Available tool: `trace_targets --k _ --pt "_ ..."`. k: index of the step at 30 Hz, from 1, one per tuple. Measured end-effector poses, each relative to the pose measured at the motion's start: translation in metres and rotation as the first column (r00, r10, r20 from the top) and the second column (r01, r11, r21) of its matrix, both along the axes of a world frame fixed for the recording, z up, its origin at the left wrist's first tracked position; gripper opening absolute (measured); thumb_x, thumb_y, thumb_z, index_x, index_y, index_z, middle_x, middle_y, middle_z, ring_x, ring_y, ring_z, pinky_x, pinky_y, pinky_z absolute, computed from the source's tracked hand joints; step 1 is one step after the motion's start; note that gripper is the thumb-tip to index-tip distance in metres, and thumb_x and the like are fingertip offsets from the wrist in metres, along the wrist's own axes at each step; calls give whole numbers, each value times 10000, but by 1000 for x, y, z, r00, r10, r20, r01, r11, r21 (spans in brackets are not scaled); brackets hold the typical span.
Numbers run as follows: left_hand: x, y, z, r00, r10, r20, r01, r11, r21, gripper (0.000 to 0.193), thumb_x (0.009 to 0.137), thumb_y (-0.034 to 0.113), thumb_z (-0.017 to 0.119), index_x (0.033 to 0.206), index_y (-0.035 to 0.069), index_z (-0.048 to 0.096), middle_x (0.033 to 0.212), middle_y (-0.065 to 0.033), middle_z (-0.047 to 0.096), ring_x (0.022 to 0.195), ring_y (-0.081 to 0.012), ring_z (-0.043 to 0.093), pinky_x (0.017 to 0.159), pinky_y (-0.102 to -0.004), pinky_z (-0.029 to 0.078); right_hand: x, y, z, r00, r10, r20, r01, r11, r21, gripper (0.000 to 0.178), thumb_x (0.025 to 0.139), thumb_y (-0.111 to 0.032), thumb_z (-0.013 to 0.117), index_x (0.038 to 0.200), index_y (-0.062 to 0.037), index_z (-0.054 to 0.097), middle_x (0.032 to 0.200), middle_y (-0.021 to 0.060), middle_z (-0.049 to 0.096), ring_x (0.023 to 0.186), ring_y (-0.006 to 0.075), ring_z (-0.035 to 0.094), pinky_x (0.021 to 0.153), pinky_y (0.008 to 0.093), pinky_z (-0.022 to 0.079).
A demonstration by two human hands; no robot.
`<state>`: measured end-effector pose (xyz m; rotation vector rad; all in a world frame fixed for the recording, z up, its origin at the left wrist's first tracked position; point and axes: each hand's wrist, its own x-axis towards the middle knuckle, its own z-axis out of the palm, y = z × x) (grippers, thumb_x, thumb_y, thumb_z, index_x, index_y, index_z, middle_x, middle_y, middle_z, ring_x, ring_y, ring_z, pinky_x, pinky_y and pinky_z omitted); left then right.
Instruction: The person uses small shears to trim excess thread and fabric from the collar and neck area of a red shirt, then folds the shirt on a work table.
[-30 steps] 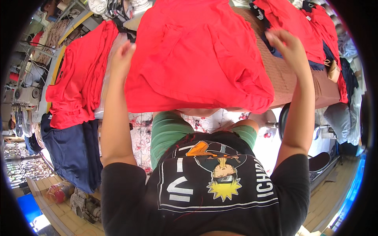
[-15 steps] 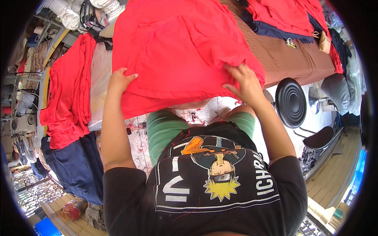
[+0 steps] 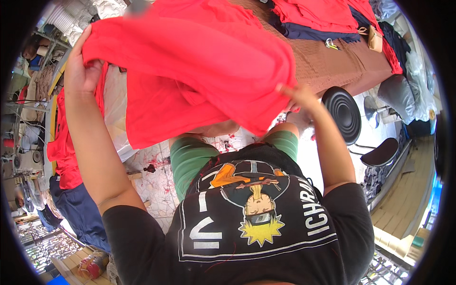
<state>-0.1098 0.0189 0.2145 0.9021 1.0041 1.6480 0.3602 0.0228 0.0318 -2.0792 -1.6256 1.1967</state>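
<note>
A large red cloth garment (image 3: 199,61) is lifted and stretched between my two hands, its lower part hanging over the near edge of the table. My left hand (image 3: 84,66) is raised at the far left, with the garment's left edge caught between thumb and fingers. My right hand (image 3: 300,99) grips the right edge, its fingers somewhat blurred. More red cloth lies underneath, on the table covered with brown fabric (image 3: 323,64). The garment hides whatever lies below its middle.
At the left hang a stack of red cloth (image 3: 61,142) and dark blue cloth (image 3: 83,204). Folded red garments (image 3: 313,14) lie at the back right beside small yellow-green snips (image 3: 331,44). A round black stool (image 3: 342,115) stands right of my legs. Red thread scraps litter the floor (image 3: 156,190).
My left hand has gone up and to the left, raising the garment's left edge off the table. My right hand has closed on the right edge, and the cloth has folded over between them.
</note>
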Motion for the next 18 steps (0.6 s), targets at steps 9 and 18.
trace_targets --k 9,18 --pt "18 10 53 995 97 25 -99 981 164 250 913 136 574 1105 -24 585 1093 -113 646 984 -211 632 865 -353 513 -15 -21 95 505 121 -855 293 907 302 528 871 -369 628 1253 -17 529 1145 102 632 1045 171 595 943 321 439" --pt "-46 -21 104 988 118 -102 -83 952 293 282 950 144 470 1137 -49 554 1140 -168 617 1034 -260 612 941 -373 477 81 15 258 755 637 -158 -72 320 945 399 891 -189 594 1227 20 546 1194 109 595 1076 194 567 908 333 458"
